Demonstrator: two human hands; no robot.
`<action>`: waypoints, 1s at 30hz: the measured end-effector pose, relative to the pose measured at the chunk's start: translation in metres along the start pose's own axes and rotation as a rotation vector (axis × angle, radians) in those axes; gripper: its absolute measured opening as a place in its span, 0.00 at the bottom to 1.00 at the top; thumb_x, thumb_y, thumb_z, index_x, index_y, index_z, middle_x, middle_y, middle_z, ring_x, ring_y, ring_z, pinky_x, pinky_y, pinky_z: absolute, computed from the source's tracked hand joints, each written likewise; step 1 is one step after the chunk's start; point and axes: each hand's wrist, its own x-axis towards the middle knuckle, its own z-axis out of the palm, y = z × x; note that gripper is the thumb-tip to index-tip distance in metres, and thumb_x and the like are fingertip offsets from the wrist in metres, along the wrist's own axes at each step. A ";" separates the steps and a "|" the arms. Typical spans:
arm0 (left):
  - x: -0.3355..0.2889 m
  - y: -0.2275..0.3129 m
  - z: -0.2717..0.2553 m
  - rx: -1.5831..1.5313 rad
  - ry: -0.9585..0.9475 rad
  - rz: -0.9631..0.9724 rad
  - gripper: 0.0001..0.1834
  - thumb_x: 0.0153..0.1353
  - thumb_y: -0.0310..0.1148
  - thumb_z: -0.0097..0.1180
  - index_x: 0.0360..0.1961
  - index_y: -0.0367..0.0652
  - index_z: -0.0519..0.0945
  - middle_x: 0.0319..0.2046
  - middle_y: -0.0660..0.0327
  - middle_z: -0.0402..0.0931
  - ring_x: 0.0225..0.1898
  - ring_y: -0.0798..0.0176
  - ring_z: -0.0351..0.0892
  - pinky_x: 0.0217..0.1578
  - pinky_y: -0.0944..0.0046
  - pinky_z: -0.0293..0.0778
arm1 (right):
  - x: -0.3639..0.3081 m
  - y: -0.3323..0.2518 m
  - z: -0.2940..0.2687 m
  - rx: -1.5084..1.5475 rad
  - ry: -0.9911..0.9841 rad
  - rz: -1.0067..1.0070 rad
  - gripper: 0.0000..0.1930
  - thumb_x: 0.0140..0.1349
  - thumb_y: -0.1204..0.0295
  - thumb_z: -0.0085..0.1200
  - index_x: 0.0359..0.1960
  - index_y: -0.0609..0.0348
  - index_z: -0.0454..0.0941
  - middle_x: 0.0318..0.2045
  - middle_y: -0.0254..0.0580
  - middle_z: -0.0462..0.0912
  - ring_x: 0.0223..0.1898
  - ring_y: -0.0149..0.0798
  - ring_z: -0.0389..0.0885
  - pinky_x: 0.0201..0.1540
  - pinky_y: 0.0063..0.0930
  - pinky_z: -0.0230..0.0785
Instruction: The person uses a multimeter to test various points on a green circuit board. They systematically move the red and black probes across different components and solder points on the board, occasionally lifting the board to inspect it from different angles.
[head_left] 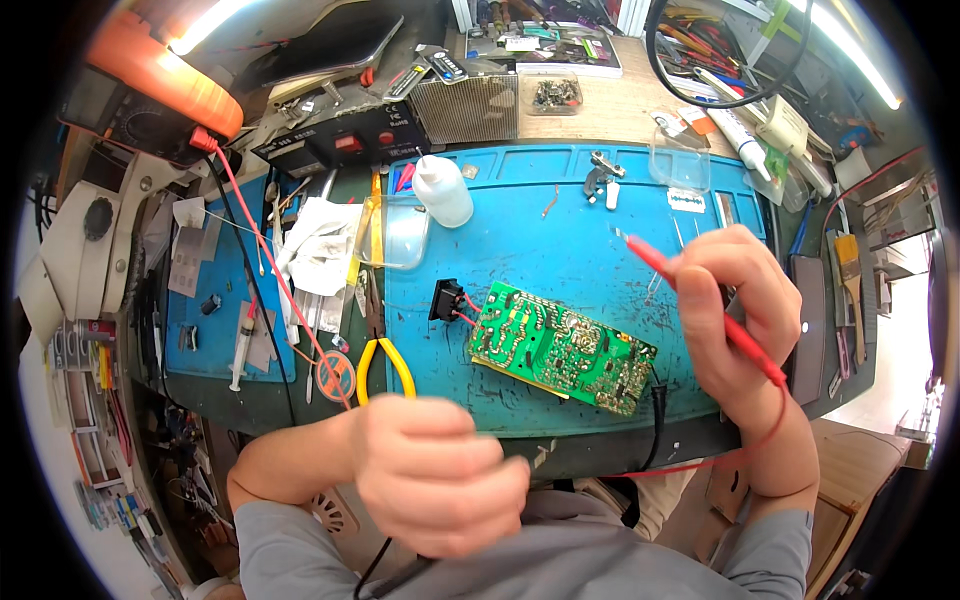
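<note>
In my right hand (735, 305) is a red multimeter probe (750, 350), gripped between thumb and fingers, its tip pointing up and left over the blue mat. A red lead (735, 458) runs from its lower end. My left hand (440, 475) is closed and slightly blurred near the bench's front edge; whatever it may hold is hidden, though a black lead (377, 568) shows below it. Between my hands lies a green circuit board (565, 345), solder side up, touched by neither. A black power socket (446, 300) is wired to its left end, and a black cable (658, 420) leaves its right end.
Yellow-handled pliers (385, 365) lie left of the board. A white squeeze bottle (442, 190) stands behind, beside a clear plastic box (392, 232). An orange multimeter (150, 85) sits at far left. On the blue mat (590, 250), a razor blade (686, 201) lies toward the back right.
</note>
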 end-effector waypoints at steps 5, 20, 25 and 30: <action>0.012 -0.016 -0.022 0.264 0.128 -0.574 0.16 0.60 0.11 0.57 0.49 0.32 0.80 0.48 0.42 0.81 0.39 0.53 0.85 0.37 0.62 0.81 | -0.001 0.007 0.000 0.045 -0.010 0.079 0.11 0.72 0.70 0.59 0.48 0.65 0.84 0.26 0.42 0.84 0.23 0.34 0.81 0.30 0.26 0.73; 0.004 -0.041 -0.039 0.012 -0.425 -0.760 0.22 0.62 0.28 0.67 0.57 0.38 0.80 0.53 0.53 0.76 0.55 0.49 0.77 0.58 0.56 0.72 | -0.035 -0.025 -0.037 -0.123 -0.353 0.478 0.09 0.68 0.72 0.61 0.47 0.58 0.82 0.31 0.49 0.86 0.33 0.47 0.86 0.38 0.35 0.76; 0.005 -0.044 -0.043 -0.020 -0.471 -0.742 0.28 0.58 0.28 0.70 0.61 0.39 0.78 0.54 0.54 0.75 0.56 0.49 0.76 0.58 0.55 0.73 | -0.055 -0.024 -0.035 0.125 -0.306 0.671 0.10 0.69 0.73 0.61 0.49 0.60 0.82 0.36 0.40 0.88 0.40 0.33 0.87 0.46 0.27 0.77; 0.005 -0.044 -0.044 -0.051 -0.505 -0.794 0.31 0.56 0.28 0.72 0.62 0.39 0.78 0.54 0.54 0.75 0.57 0.50 0.75 0.58 0.56 0.72 | -0.058 -0.026 -0.027 0.152 -0.274 0.732 0.10 0.69 0.74 0.61 0.49 0.61 0.82 0.38 0.40 0.87 0.41 0.29 0.86 0.47 0.25 0.77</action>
